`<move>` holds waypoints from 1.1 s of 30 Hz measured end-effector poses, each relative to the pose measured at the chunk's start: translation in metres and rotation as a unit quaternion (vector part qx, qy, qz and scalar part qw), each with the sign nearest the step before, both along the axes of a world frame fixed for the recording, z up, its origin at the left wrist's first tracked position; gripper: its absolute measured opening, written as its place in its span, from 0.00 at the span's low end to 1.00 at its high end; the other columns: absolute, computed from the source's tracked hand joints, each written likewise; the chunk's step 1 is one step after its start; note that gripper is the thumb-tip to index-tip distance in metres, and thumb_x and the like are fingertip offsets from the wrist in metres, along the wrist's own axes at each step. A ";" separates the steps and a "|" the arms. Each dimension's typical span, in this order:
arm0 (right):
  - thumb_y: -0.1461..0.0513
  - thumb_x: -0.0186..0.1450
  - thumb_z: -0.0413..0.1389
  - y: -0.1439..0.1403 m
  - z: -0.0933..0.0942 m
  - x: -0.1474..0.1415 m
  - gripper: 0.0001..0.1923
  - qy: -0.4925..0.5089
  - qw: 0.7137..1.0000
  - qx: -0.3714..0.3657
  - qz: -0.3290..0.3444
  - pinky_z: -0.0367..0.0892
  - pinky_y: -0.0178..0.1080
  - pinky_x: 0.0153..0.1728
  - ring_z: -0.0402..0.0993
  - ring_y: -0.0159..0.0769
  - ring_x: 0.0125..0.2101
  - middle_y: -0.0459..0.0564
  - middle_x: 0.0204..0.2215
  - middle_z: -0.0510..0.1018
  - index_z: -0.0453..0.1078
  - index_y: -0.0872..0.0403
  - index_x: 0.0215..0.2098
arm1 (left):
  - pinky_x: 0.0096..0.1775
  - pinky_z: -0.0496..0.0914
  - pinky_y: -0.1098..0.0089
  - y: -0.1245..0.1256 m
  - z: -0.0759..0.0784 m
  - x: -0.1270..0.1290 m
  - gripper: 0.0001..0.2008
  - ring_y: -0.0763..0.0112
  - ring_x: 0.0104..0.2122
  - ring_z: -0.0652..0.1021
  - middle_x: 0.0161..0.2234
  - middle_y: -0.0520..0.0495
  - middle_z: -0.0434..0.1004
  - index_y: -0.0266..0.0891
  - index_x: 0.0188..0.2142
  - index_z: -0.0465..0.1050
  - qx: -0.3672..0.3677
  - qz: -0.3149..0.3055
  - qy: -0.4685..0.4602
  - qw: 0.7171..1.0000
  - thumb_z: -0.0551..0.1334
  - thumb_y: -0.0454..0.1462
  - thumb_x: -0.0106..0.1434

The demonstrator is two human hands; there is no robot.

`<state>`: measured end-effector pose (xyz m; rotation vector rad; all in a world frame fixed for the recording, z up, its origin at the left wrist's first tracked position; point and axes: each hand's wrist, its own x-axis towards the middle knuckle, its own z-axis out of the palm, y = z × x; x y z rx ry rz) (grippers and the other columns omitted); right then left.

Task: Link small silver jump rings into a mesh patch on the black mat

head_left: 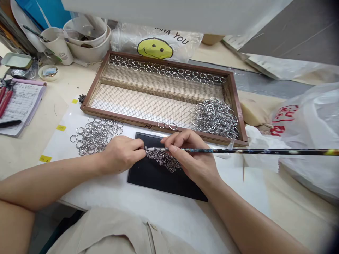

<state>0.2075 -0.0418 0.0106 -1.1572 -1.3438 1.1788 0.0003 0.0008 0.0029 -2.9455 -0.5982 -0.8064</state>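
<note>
Wore a beige garment at the near edge. Leaned over a white sheet with a black mat on it, and on the mat a heap of tiny metal bits. Wrapped the fingers of the right hand round a long patterned stick, slanting nowhere but nearly level, its tip pointed at the left fingertips. Pinched the fingers of the left hand together on a small shiny piece, mostly hidden; could not tell its shape. Had a loose pile of rings just beyond the left wrist. Farther out, had a wooden mesh tray, with two rings at its near edge, a tangled heap of rings in the near right corner and two rows of rings along the far side. Saw a smiley-face bag behind.
</note>
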 end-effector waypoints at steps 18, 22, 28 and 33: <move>0.63 0.62 0.55 0.000 0.000 0.000 0.08 0.005 1.000 0.004 0.009 0.62 0.38 0.26 0.66 0.34 0.28 0.44 0.26 0.70 0.59 0.50 0.27 | 0.22 0.63 0.74 0.000 0.001 0.000 0.13 0.78 0.21 0.68 0.24 0.51 0.72 0.36 0.23 0.66 0.002 -0.004 0.006 1.000 0.52 0.27 0.63; 0.63 0.62 0.55 0.000 0.001 0.001 0.08 -0.001 1.000 0.004 0.012 0.62 0.38 0.28 0.67 0.34 0.30 0.44 0.26 0.70 0.59 0.50 0.27 | 0.22 0.63 0.74 -0.001 0.001 -0.001 0.13 0.78 0.20 0.68 0.24 0.51 0.72 0.37 0.24 0.66 0.001 -0.002 0.013 1.000 0.52 0.27 0.63; 0.64 0.62 0.55 0.000 0.001 -0.001 0.09 -0.008 1.000 0.013 0.014 0.62 0.38 0.27 0.66 0.33 0.28 0.44 0.26 0.69 0.59 0.50 0.27 | 0.21 0.63 0.74 0.000 0.001 0.000 0.13 0.78 0.20 0.67 0.24 0.51 0.72 0.37 0.23 0.66 0.003 -0.003 0.005 1.000 0.52 0.27 0.63; 0.64 0.62 0.55 0.001 0.001 -0.001 0.09 -0.005 1.000 0.019 0.015 0.62 0.37 0.27 0.65 0.32 0.27 0.43 0.25 0.70 0.59 0.50 0.27 | 0.21 0.62 0.73 0.000 0.000 0.001 0.13 0.77 0.20 0.67 0.24 0.51 0.73 0.37 0.22 0.66 0.003 -0.004 -0.007 1.000 0.53 0.26 0.62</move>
